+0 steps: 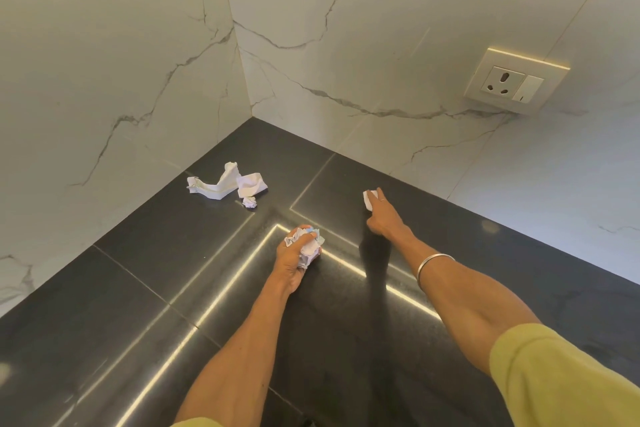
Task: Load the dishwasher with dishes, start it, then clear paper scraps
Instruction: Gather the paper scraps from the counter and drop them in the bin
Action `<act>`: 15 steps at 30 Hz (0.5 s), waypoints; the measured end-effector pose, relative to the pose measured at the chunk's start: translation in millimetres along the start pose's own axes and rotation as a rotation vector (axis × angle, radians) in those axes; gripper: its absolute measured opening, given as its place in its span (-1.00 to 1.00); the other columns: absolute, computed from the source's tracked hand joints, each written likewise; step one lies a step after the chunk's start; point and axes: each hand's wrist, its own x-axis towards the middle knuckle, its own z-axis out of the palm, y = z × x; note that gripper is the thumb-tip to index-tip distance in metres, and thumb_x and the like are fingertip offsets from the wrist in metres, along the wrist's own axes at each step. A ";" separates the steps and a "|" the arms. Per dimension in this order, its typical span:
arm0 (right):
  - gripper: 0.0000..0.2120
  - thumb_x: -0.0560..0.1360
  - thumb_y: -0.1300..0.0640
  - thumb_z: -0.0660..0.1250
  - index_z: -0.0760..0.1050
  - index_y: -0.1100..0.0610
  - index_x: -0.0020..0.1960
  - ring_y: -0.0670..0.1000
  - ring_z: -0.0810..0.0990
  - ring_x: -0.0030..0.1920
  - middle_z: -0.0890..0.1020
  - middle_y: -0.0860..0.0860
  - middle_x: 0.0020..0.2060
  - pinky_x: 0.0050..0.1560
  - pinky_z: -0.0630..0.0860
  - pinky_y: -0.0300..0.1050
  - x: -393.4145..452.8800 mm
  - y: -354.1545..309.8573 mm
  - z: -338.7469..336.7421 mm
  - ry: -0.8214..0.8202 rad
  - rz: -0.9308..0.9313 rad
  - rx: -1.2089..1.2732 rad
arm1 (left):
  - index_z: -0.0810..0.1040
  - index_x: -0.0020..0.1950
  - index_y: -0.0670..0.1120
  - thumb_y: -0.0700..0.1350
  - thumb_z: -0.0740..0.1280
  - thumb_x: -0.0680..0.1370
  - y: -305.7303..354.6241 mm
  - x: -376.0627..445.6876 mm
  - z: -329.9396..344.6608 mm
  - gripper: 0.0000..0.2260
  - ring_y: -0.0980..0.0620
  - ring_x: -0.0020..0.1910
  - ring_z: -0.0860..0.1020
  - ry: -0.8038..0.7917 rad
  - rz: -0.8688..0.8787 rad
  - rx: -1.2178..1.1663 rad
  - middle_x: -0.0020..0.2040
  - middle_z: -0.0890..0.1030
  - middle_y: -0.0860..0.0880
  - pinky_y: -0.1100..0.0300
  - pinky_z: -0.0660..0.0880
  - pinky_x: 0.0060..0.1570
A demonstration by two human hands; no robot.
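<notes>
the left hand (297,255) hangs just above the dark stone countertop (104,340), its fingers curled tight around a crumpled wad of paper (306,244) that is mostly white with a hint of pale blue at the top edge. the right hand (377,215) reaches further out toward the back wall, its fingers stretched long and flat, with the fingertips (372,196) lying on a small white paper scrap (367,200) that sits on the counter; whether the scrap is pinched or only pressed cannot be told. a thin ring shows on one finger of that hand, and a metal bangle (433,269) circles the right forearm, which comes out of a yellow-green sleeve (561,378). well to the left of both hands, near the corner where the two marble-patterned walls (381,28) meet, a loose cluster of torn white paper pieces (227,185) lies on the counter, with one small crumpled ball (250,202) just in front of it. a cream wall socket with a switch (516,81) is set into the right-hand wall above the counter. bright strips of reflected light run across the polished surface between the arms.
</notes>
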 end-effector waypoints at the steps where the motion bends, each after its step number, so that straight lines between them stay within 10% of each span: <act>1: -0.40 0.49 0.29 0.26 0.21 0.14 0.51 0.27 0.37 0.38 0.20 0.17 0.51 0.32 0.42 0.11 2.1 0.8 2.1 -0.007 -0.011 -0.065 | 0.60 -0.04 -0.10 -0.31 0.42 0.48 -0.6 0.2 1.3 -0.86 -0.01 -0.13 0.60 0.012 0.007 0.001 -0.10 0.63 -0.09 0.19 0.58 -0.27; 5: -0.42 0.48 0.06 0.44 0.34 0.23 0.40 0.24 0.41 0.30 0.40 0.20 0.33 0.27 0.42 0.08 -0.4 -3.7 9.2 0.106 -0.010 -0.103 | 0.59 -0.04 -0.11 -0.31 0.42 0.49 -0.5 1.8 1.9 -0.87 0.03 -0.20 0.62 0.022 0.003 -0.001 -0.13 0.63 -0.09 0.20 0.57 -0.28; 10: -0.68 0.45 0.38 0.24 0.52 0.27 0.19 0.29 0.54 0.12 0.52 0.24 0.11 0.11 0.49 0.06 -12.6 -14.7 17.7 0.221 -0.066 -0.097 | 0.60 -0.04 -0.10 -0.29 0.44 0.47 -2.2 2.6 1.7 -0.86 0.02 -0.18 0.61 0.039 -0.007 -0.006 -0.12 0.63 -0.09 0.19 0.57 -0.27; 15: -0.87 0.48 0.21 0.31 0.62 0.22 -0.10 0.28 0.61 -0.07 0.64 0.21 -0.16 -0.17 0.44 -0.07 -28.3 -35.2 16.9 0.158 -0.060 0.025 | 0.61 -0.05 -0.10 -0.27 0.48 0.44 -3.9 1.7 1.2 -0.85 0.04 -0.24 0.61 0.052 -0.001 -0.020 -0.13 0.62 -0.09 0.18 0.55 -0.28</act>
